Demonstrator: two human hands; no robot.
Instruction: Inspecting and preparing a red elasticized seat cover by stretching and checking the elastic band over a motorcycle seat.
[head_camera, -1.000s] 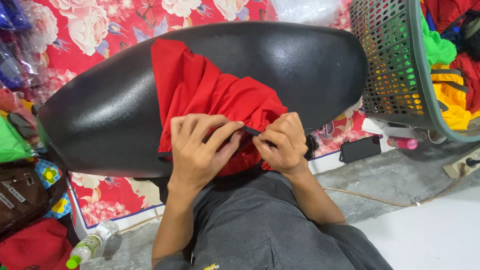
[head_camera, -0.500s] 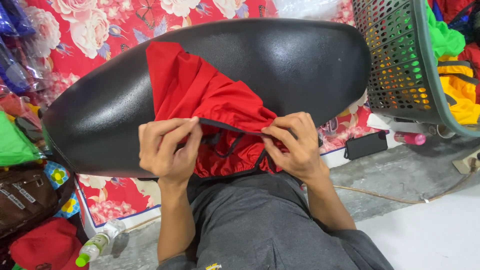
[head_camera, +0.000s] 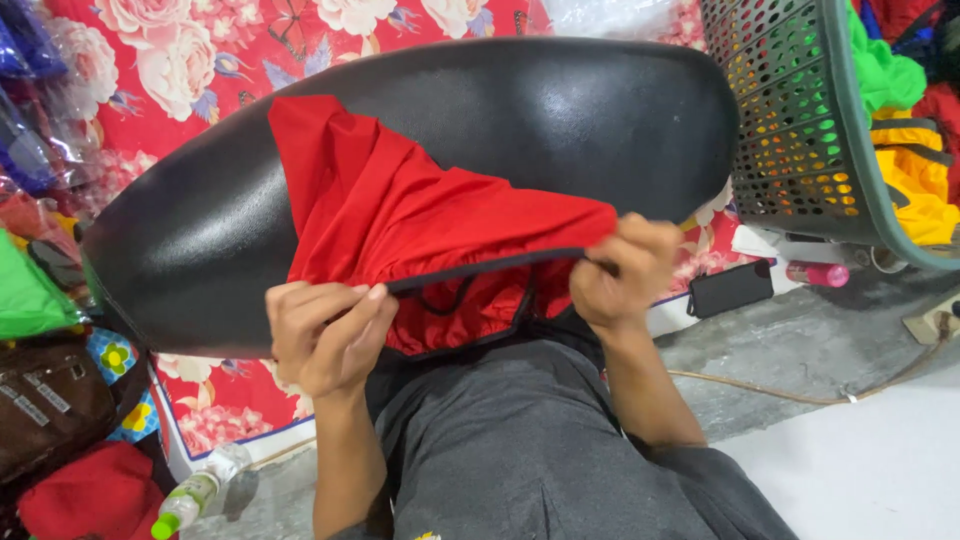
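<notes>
Both hands pinch the black-trimmed hem of a red cover (head_camera: 400, 210) draped over the near edge of a black seat (head_camera: 560, 110). The left hand (head_camera: 325, 335) and right hand (head_camera: 622, 272) hold it stretched taut. A green basket (head_camera: 790, 130) crowds the seat's right end.

Green perforated basket (head_camera: 800, 130) holding yellow and green garments; pink bottle (head_camera: 817, 273); black phone (head_camera: 730, 289) (flat on the floor); green-capped clear bottle (head_camera: 190, 500); brown bag (head_camera: 45, 415); red floral sheet (head_camera: 190, 60).
</notes>
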